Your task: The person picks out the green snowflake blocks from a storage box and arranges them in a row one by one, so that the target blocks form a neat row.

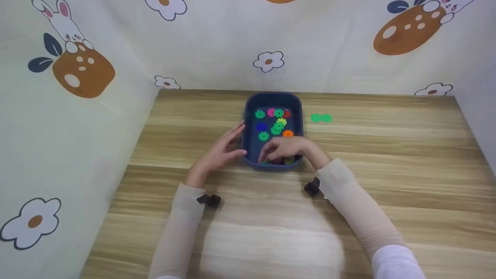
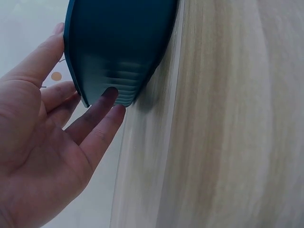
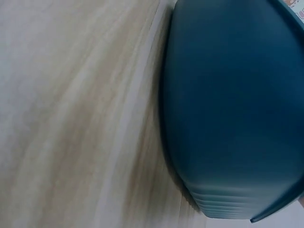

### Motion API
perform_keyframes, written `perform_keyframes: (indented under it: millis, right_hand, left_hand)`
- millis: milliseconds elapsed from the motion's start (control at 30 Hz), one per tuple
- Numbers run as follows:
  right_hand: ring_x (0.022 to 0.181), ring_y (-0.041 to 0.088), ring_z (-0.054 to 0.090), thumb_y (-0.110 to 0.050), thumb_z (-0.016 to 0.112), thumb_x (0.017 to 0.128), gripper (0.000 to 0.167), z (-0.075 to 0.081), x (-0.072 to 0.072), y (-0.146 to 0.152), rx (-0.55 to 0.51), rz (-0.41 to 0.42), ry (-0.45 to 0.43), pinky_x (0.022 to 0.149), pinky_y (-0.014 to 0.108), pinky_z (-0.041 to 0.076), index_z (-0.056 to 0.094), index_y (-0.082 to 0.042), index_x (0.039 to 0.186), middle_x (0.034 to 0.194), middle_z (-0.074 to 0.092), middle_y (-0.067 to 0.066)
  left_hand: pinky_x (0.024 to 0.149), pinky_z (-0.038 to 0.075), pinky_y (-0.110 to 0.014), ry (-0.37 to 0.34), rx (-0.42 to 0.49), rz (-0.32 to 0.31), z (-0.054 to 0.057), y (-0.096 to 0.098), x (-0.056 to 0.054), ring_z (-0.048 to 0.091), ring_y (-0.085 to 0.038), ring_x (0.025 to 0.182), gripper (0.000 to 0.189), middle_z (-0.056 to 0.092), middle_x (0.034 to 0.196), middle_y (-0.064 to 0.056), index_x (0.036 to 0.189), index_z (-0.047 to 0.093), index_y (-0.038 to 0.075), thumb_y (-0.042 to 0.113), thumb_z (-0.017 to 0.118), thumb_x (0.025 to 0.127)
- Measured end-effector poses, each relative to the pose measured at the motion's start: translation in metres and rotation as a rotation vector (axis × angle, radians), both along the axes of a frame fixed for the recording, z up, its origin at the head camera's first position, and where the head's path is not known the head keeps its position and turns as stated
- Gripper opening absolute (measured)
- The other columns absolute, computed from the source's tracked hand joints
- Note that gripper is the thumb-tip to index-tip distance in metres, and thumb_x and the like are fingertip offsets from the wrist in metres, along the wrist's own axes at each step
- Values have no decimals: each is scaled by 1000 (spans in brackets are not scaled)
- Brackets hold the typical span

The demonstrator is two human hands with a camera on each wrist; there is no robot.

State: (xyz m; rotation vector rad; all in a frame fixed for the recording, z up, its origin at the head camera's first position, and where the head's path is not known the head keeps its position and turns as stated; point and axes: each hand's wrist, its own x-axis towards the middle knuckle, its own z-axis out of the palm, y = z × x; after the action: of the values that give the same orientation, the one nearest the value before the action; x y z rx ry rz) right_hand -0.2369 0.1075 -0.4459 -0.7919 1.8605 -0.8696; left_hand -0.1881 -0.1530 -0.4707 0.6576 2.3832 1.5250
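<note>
A dark blue plastic bin [image 1: 271, 167] stands on the table, with several flower-shaped plastic discs inside. Among them are a green disc [image 1: 260, 114], a pink disc [image 1: 271, 112], a blue disc [image 1: 262, 126], a yellow disc [image 1: 282, 121] and an orange disc [image 1: 288, 133]. My left hand [image 1: 223, 153] rests at the bin's left side, fingers spread along its rim and outer wall, as the left wrist view also shows. Over the near end, my right hand [image 1: 285, 148] reaches in with bent fingers pointing down among discs; I cannot tell whether it pinches one. The right wrist view shows only the bin's outer wall [image 3: 228, 104].
Two joined green discs [image 1: 321, 117] lie on the wooden table [image 1: 387, 155] to the right of the bin. A patterned cloth [image 1: 217, 50] hangs behind the table and along its sides. A small black camera [image 1: 211, 200] is strapped to the left wrist, another [image 1: 312, 187] to the right.
</note>
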Motion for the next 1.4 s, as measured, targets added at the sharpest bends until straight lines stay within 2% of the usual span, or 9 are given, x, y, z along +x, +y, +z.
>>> perform_keyframes:
  millis: [100,300,400,700,933,1100,1267,1333,1400]
  right_hand:
    - [66,14,48,-10,51,99,29,-1,0,-1,-7,-16,32,60,23,41,68,-3,121,85,56,-2]
    - [78,10,57,-4,55,97,26,-1,1,-2,-38,-52,47,71,21,49,67,2,120,102,70,10]
    - [83,9,59,-3,57,96,25,0,1,-2,-51,-78,44,75,20,51,67,3,118,108,72,14]
    - [76,7,57,-8,60,97,21,-4,2,-4,-80,-139,33,71,19,48,68,1,114,89,69,-5]
    - [83,5,63,-7,62,95,17,-4,4,-5,-135,-197,7,79,19,52,69,2,109,94,74,-3]
    - [91,8,65,-8,64,95,16,-5,3,-7,-205,-251,94,85,20,51,70,2,105,99,75,3]
    - [108,17,65,-10,65,95,16,-7,1,-8,-261,-316,193,95,22,49,71,2,104,118,72,15]
    - [106,17,65,-9,65,95,15,-8,1,-8,-276,-343,197,93,23,50,71,2,103,116,73,14]
    - [99,15,66,-8,64,95,15,-8,1,-7,-301,-384,155,92,23,53,71,3,103,108,74,11]
  left_hand:
    - [117,38,-49,-13,16,-5,0,0,0,36,-36,147,75,15,169,-9,158,27,11,18,67,96]
    - [118,38,-49,-26,42,-11,-1,0,0,35,-35,148,74,14,169,-8,158,27,11,18,67,96]
    - [117,38,-49,-25,36,-8,-2,0,-1,35,-34,148,74,14,169,-8,158,27,12,19,67,96]
    - [116,40,-50,-18,52,-11,-2,1,0,36,-36,147,75,13,169,-11,158,27,9,13,68,94]
    - [116,40,-48,-22,37,-11,-1,2,1,36,-35,147,75,13,169,-9,158,27,11,17,67,95]
    - [117,39,-47,-3,28,-3,0,1,0,37,-36,146,76,16,169,-9,157,28,8,17,69,94]
    - [118,38,-45,-54,88,25,3,4,1,38,-36,146,77,17,168,-10,156,29,2,9,71,91]
    - [117,39,-45,-82,106,59,6,7,2,39,-37,145,75,21,166,-13,155,31,0,6,70,92]
    - [115,41,-45,-95,98,108,10,11,3,42,-38,143,71,28,163,-17,153,34,0,4,69,92]
